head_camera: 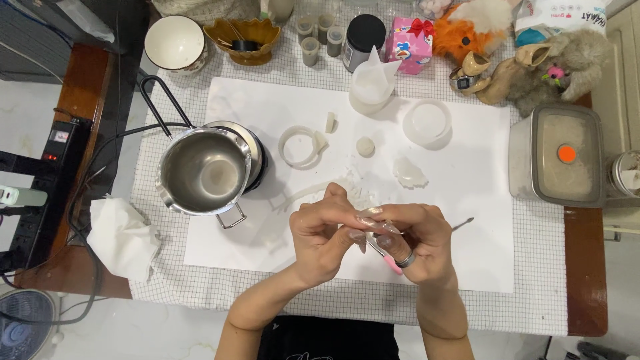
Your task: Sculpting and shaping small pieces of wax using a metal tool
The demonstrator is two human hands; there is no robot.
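My left hand [327, 230] pinches the small clear mould [381, 230]; right hand [417, 240] grips the pink-handled pick [393, 261], prying; next needs gentle leverage.

Two hands work here, the left hand [325, 233] and the right hand [415, 241]. One shiny steel pouring pot [203, 171] sits on the surface. One white ceramic bowl [175, 43] stands at the back, near three small grey cylindrical cups [310, 51]. One translucent white ring mould [299, 146], one round clear plastic tub [427, 122], one pink gift box with a red bow [409, 45], and one crumpled white paper towel [122, 238].
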